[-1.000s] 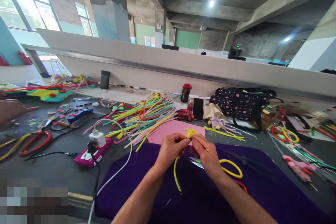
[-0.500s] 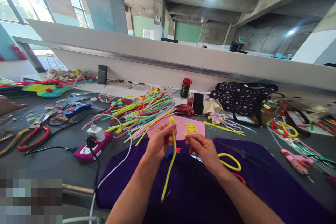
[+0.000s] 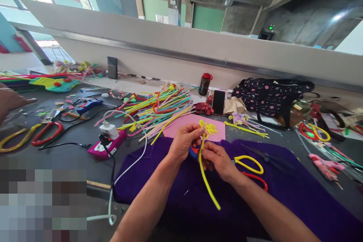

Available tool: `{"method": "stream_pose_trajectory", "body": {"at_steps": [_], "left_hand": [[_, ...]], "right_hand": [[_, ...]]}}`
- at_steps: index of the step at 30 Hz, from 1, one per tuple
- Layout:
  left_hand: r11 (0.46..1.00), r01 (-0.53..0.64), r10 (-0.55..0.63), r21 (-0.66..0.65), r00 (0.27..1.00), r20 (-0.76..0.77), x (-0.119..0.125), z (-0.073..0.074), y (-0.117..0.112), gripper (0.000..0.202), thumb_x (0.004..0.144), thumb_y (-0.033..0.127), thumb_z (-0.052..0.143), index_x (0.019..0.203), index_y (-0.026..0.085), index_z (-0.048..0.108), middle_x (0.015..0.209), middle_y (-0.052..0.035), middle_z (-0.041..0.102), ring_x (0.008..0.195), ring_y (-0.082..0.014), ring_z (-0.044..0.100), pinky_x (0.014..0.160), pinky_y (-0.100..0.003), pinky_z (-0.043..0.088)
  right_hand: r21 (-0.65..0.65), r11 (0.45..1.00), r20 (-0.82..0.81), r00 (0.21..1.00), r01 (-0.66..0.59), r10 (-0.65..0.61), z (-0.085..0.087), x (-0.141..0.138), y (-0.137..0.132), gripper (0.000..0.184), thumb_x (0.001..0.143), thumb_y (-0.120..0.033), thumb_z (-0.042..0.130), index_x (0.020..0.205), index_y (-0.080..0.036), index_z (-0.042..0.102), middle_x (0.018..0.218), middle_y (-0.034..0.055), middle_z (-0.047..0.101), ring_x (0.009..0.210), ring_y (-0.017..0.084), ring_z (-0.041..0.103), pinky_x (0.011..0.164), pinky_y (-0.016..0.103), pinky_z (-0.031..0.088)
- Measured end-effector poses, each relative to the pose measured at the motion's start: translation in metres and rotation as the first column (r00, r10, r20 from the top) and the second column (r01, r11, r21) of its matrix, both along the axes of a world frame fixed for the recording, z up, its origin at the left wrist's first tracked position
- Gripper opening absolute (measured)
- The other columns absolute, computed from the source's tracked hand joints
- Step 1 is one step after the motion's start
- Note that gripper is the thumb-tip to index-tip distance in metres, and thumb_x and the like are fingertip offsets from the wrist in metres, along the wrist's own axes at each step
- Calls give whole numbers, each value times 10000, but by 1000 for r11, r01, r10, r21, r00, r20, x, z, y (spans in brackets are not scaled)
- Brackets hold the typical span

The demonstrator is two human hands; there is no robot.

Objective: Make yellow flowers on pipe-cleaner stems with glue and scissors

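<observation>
A yellow pipe cleaner (image 3: 206, 183) hangs between my hands, its looped top standing above my left fingers. My left hand (image 3: 188, 140) pinches it just below that top. Lower on the stem, my right hand (image 3: 217, 159) is closed with its thumb and forefinger on the same pipe cleaner; whether those fingertips also hold a small piece I cannot tell. Small yellow cut pieces (image 3: 211, 130) lie just beyond on a pink sheet (image 3: 222, 136). Behind my hands a blue and red object (image 3: 194, 152) is partly hidden. Scissors with yellow and red handles (image 3: 258, 162) rest by my right wrist.
Purple cloth (image 3: 153, 170) covers the table's front. A pile of coloured pipe cleaners (image 3: 159, 111) lies beyond, left of a bottle (image 3: 204, 85), phone (image 3: 219, 102) and patterned bag (image 3: 263, 100). A purple power strip (image 3: 106, 147) with cables sits left. Another person's hand (image 3: 14, 102) shows far left.
My right hand has moved left onto the pipe cleaner's stem. The pipe cleaner's lower end has swung from left to right. The view has tilted down slightly.
</observation>
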State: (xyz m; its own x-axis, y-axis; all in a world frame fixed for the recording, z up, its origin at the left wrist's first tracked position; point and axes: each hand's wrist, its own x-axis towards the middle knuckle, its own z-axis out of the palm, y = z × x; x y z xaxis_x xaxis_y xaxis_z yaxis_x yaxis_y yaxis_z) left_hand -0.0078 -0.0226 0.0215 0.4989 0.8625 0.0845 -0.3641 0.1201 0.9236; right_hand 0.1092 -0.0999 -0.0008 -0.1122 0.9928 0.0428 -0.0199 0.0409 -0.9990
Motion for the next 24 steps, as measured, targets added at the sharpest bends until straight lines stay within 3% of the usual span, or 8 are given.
{"method": "stream_pose_trajectory", "body": {"at_steps": [7, 10, 13, 15, 18, 21, 24], "left_hand": [[990, 120, -118, -77, 993, 21, -5, 6, 0, 189, 639, 287, 662, 665, 122, 573, 601, -11, 611, 384, -33, 457, 336, -137, 311], [989, 98, -91, -115, 994, 66, -11, 9, 4, 208, 610, 274, 680, 621, 123, 538, 570, 2, 593, 358, -22, 426, 313, -125, 275], [990, 66, -47, -126, 988, 148, -18, 11, 10, 229, 613, 268, 680, 596, 127, 500, 502, 40, 528, 318, 3, 351, 304, -113, 243], [993, 40, -19, -111, 983, 182, -21, 11, 13, 236, 629, 272, 669, 586, 129, 487, 458, 59, 480, 295, 10, 303, 294, -114, 219], [996, -23, 41, -92, 979, 197, -23, 12, 14, 226, 647, 273, 657, 589, 127, 494, 466, 57, 492, 283, 15, 281, 283, -117, 196], [996, -61, 73, -70, 980, 183, -25, 12, 13, 191, 681, 289, 627, 641, 119, 550, 438, 54, 488, 283, 5, 314, 284, -114, 206], [998, -38, 47, -50, 977, 208, -27, 13, 12, 186, 696, 286, 611, 644, 114, 559, 472, 36, 529, 292, 4, 348, 298, -112, 238]], "right_hand": [[15, 999, 27, 999, -45, 45, 1, 2, -2, 188, 820, -315, 459, 716, -164, 501, 536, -39, 523, 405, 69, 455, 387, 179, 291], [60, 997, 142, 989, -42, 33, -2, 4, -1, 202, 824, -332, 457, 727, -162, 509, 623, -18, 564, 440, 69, 482, 397, 176, 295], [175, 984, 349, 934, 16, -77, -4, 10, 3, 184, 828, -314, 456, 765, -166, 543, 665, -12, 570, 506, 83, 498, 453, 189, 339], [270, 961, 505, 842, 53, -188, -4, 15, 5, 161, 832, -291, 452, 815, -176, 563, 687, -7, 574, 576, 105, 513, 519, 210, 373], [367, 930, 716, 636, 8, -288, -3, 16, 8, 167, 821, -278, 481, 936, -187, 560, 847, 35, 595, 753, 154, 536, 660, 264, 402], [331, 934, 873, 419, -132, -250, -2, 7, 12, 278, 787, -303, 535, 1038, -185, 524, 986, 75, 563, 915, 200, 504, 761, 305, 388], [222, 952, 958, 231, -212, -172, 0, -6, 17, 327, 767, -362, 542, 1035, -176, 518, 967, 86, 558, 916, 223, 507, 755, 328, 394]]}}
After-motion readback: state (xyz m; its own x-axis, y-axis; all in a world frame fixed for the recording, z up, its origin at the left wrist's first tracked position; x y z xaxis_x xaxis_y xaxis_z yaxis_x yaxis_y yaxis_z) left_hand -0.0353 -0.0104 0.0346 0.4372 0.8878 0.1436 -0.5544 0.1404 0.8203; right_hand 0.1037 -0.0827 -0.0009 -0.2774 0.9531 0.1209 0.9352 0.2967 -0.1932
